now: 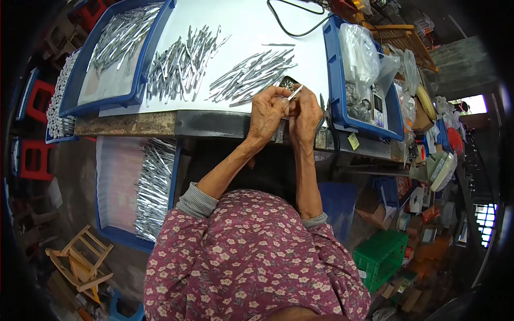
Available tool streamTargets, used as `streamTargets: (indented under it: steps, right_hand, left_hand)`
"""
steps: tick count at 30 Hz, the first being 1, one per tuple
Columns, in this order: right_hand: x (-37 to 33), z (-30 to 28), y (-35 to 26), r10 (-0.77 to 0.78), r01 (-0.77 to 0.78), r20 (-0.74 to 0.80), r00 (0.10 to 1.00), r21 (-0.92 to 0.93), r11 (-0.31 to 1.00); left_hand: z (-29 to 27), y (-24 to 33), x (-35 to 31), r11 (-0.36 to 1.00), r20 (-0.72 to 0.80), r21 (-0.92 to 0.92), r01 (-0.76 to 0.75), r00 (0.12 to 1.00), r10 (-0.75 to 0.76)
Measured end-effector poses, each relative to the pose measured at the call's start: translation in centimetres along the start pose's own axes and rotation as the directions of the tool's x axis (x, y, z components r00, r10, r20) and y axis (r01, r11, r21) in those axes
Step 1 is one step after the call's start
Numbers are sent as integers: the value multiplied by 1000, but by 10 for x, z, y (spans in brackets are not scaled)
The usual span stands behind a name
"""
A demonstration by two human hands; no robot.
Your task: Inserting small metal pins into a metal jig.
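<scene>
Close together over the front edge of the white-topped table, both my hands pinch one slim silvery metal strip point(295, 92). My left hand point(266, 115) is closed around its lower end, and my right hand point(306, 113) is closed beside it with the fingertips at the strip. A small dark tray of tiny metal parts point(288, 82) sits just behind the fingers, partly hidden by them. Left of my hands lies a fanned pile of similar metal strips point(251, 75). Another pile of strips point(179, 64) is farther left.
Blue bins of metal strips stand at the far left point(137, 95) and below the table point(110, 231). A blue crate point(336, 101) with plastic bags stands at the right. A black cable point(289, 33) curves across the back. A green crate point(381, 251) and wooden stool point(80, 262) are on the floor.
</scene>
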State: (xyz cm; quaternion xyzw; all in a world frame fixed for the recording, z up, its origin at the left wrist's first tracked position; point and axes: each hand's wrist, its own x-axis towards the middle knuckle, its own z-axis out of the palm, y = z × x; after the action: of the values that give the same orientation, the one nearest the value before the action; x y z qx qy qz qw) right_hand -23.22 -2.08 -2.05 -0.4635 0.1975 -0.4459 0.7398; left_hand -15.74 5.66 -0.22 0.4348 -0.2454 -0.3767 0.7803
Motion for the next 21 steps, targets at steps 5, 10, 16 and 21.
streamTargets:
  steps: [5,10,16,21]
  right_hand:
    - [-9,25,2,-168,150,-20,986,-363,920]
    - [-6,20,-6,-75,58,-40,996,-328,943]
    - [-3,16,-4,-28,16,-43,999,-264,964]
    - [-6,24,0,-240,237,46,970,-418,877]
  left_hand:
    - [-7,-3,2,999,-27,-41,-27,999,26]
    - [-9,-2,1,996,-24,-88,-23,999,21]
    - [-9,3,0,997,-23,-74,2,1000,-4]
    - [-9,3,2,998,-47,-56,-25,999,22]
